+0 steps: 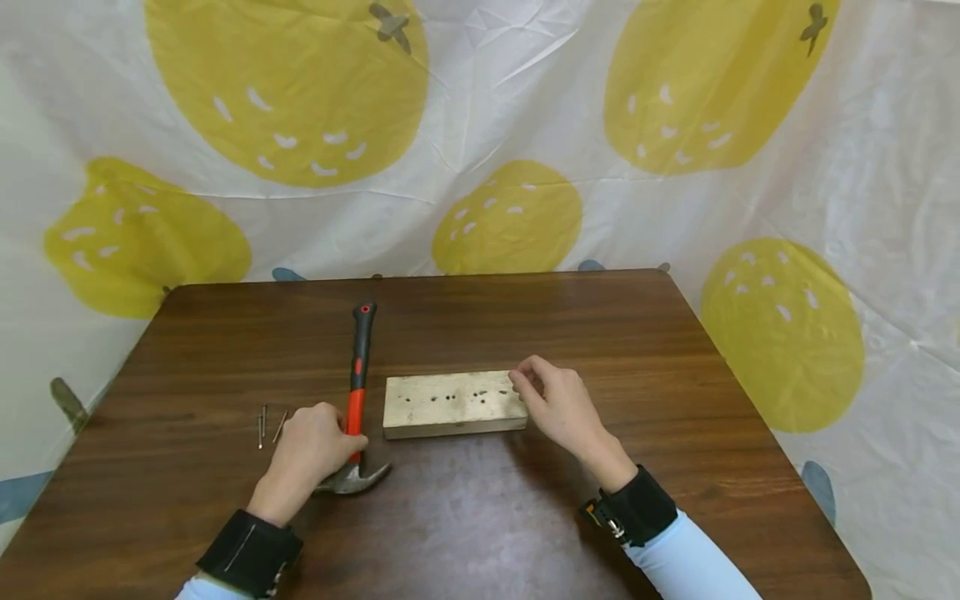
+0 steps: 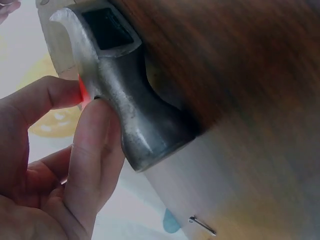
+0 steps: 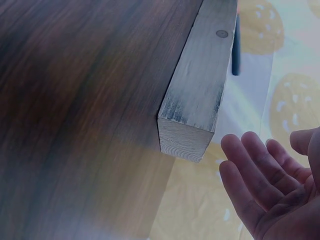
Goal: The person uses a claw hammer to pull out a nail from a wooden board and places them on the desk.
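Observation:
A claw hammer with a red and black handle lies on the table, its metal head toward the near side. My left hand pinches the handle just behind the head, with thumb and fingers on opposite sides. To the right is a pale wooden block with a row of dark holes or marks on top. Beside the block's right end is my right hand; in the right wrist view its fingers are loosely bent and hold nothing. That view also shows the block's end grain.
Several nails lie on the brown wooden table, left of my left hand. One nail shows in the left wrist view. A white curtain with yellow fruit prints hangs behind the table and along its sides.

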The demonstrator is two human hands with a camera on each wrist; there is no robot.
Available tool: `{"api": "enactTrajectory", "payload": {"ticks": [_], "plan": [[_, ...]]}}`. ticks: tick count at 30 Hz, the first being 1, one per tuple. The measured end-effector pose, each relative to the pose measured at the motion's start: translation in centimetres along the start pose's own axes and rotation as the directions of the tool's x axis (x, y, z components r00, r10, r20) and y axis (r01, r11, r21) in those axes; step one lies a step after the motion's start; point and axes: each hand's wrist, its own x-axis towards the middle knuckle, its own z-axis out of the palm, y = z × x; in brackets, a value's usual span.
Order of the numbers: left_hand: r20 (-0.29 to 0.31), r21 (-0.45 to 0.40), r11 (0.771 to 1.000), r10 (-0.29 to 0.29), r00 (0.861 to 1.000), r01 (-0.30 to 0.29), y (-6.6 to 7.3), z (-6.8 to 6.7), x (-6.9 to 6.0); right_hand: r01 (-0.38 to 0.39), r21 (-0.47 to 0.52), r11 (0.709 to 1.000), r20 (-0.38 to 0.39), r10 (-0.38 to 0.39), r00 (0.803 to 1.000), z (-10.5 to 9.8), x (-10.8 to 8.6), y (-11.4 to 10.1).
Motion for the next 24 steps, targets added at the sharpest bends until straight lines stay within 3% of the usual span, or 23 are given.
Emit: {"api": "enactTrajectory", "payload": {"ticks": [12, 24], "plan": [[0.019, 0.048, 0.998, -0.047, 0.999, 0.046, -0.05, -0.04, 0.48, -0.007, -0.005, 1.000, 0.004, 0.007, 1.000, 0.23, 0.16, -0.19], [0.024, 0.069, 0.996, -0.055, 0.998, 0.053, 0.62, 0.02, 0.76, 0.004, -0.028, 1.000, -0.002, -0.004, 1.000, 0.27, 0.12, 0.03]]}}
